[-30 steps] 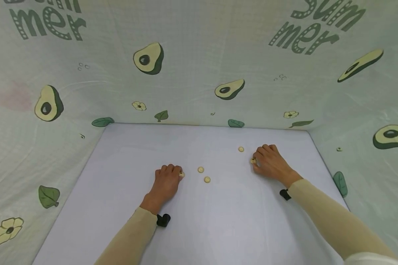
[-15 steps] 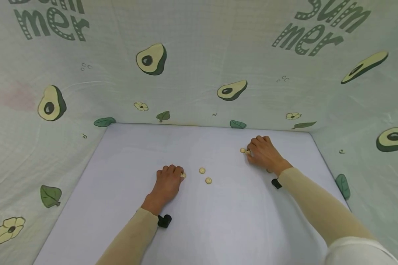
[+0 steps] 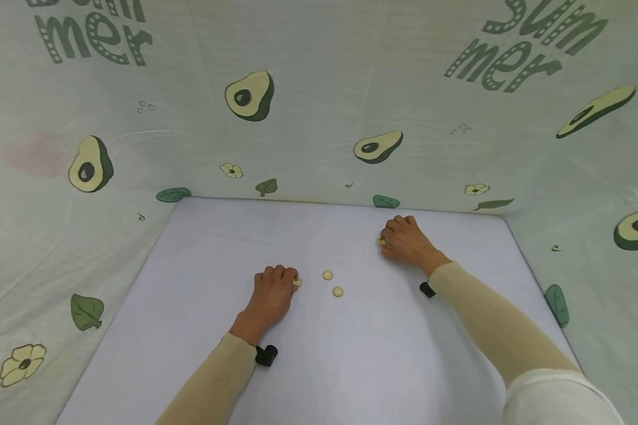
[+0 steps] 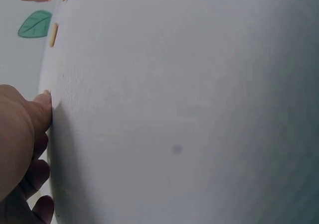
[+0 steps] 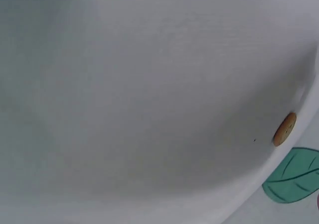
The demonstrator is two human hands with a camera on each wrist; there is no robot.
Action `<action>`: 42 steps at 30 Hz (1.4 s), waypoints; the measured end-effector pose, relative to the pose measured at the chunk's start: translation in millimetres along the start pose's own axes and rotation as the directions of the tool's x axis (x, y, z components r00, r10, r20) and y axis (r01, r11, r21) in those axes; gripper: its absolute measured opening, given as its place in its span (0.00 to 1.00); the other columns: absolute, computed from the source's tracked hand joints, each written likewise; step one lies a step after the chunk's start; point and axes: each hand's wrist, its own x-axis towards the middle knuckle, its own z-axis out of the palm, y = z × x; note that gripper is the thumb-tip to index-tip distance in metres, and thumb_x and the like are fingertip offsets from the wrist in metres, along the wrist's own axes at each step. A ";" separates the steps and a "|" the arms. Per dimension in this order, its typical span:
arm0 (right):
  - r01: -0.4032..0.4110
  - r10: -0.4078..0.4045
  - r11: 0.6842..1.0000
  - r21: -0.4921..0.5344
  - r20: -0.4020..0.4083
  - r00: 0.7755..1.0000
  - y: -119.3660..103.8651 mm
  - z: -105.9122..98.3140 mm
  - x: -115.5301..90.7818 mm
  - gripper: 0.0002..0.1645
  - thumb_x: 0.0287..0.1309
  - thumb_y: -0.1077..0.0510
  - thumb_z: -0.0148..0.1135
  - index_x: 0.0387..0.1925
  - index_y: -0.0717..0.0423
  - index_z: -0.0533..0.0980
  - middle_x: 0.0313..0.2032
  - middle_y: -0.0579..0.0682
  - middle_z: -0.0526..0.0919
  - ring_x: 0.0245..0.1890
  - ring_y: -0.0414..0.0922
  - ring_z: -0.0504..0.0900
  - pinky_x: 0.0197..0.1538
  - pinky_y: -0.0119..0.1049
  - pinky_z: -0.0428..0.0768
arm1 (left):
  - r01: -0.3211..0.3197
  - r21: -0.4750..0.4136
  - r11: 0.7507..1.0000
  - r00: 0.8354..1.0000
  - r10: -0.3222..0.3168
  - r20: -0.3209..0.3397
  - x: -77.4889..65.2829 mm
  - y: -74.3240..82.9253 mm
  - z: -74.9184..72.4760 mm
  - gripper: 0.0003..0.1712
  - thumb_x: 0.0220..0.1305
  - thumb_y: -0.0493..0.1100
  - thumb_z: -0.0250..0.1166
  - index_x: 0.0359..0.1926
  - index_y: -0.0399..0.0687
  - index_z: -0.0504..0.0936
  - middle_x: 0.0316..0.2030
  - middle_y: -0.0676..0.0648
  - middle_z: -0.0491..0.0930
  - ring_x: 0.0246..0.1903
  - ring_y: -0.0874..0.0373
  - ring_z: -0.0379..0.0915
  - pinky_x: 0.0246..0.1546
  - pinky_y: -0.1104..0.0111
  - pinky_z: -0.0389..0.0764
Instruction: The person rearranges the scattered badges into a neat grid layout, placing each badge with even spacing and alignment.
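Note:
In the head view my left hand (image 3: pixel 274 293) rests low on the white table, pinching a small pale wooden button (image 3: pixel 296 282) between thumb and index finger. The left wrist view shows that hand (image 4: pixel 22 134) at its left edge, the rim of the button (image 4: pixel 46 92) just past the thumb. Farther right and back, my right hand (image 3: pixel 404 241) holds another button (image 3: pixel 381 241) at its thumb and fingertips. Two loose buttons lie between the hands, one (image 3: pixel 327 275) slightly behind the other (image 3: pixel 338 291). A button (image 5: pixel 285 129) lies flat in the right wrist view, where the right hand is out of sight.
A white tabletop (image 3: pixel 319 366) spreads under both hands. Pale cloth (image 3: pixel 308 100) printed with avocados and leaves rises at its back and sides. Black wrist cameras hang under both sleeves, the left one (image 3: pixel 266 355) and the right one (image 3: pixel 427 289).
The right hand has moved left and slightly back with its button, now covering where a loose button lay. The left hand stays in place. The head view has shifted slightly.

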 end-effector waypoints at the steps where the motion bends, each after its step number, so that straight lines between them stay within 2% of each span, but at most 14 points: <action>1: 0.001 -0.001 1.000 0.001 0.003 1.000 -2.2 0.7 2.3 0.13 0.63 0.52 0.69 0.44 0.57 0.84 0.43 0.53 0.82 0.49 0.54 0.73 0.61 0.55 0.68 | 0.000 0.003 1.000 1.000 0.000 0.001 0.4 0.1 0.2 0.12 0.75 0.46 0.67 0.53 0.47 0.79 0.43 0.47 0.78 0.42 0.50 0.69 0.47 0.51 0.74; 14: -0.017 0.016 1.000 0.025 0.022 1.000 -14.7 6.8 15.2 0.13 0.64 0.54 0.67 0.44 0.59 0.83 0.43 0.54 0.82 0.49 0.54 0.72 0.61 0.56 0.68 | 0.004 0.003 1.000 1.000 -0.004 0.012 1.0 1.7 -0.9 0.12 0.75 0.46 0.67 0.52 0.48 0.78 0.43 0.47 0.77 0.43 0.49 0.70 0.48 0.51 0.73; 20: -0.018 0.017 0.999 0.038 0.024 1.000 -16.7 7.8 15.5 0.11 0.64 0.54 0.68 0.42 0.58 0.83 0.42 0.54 0.82 0.48 0.54 0.73 0.61 0.56 0.69 | 0.010 0.004 1.000 1.000 -0.010 0.017 0.8 1.1 0.3 0.12 0.76 0.46 0.67 0.54 0.48 0.78 0.44 0.47 0.78 0.44 0.49 0.70 0.49 0.50 0.73; 32: -0.045 0.043 0.998 0.042 0.052 0.998 -20.9 6.0 16.0 0.13 0.67 0.53 0.67 0.45 0.58 0.84 0.44 0.54 0.82 0.50 0.54 0.73 0.60 0.56 0.68 | 0.010 0.012 1.000 1.000 -0.010 0.023 -0.1 1.3 0.4 0.14 0.76 0.46 0.65 0.55 0.45 0.78 0.45 0.44 0.79 0.45 0.47 0.71 0.50 0.48 0.74; 42: -0.055 0.052 0.997 0.045 0.070 0.996 -23.2 7.0 19.2 0.12 0.69 0.53 0.66 0.46 0.58 0.84 0.45 0.54 0.83 0.50 0.54 0.73 0.61 0.55 0.68 | 0.008 0.011 1.000 1.000 -0.008 0.000 -0.8 -0.1 1.5 0.12 0.76 0.46 0.66 0.54 0.46 0.79 0.43 0.46 0.78 0.43 0.49 0.70 0.49 0.50 0.74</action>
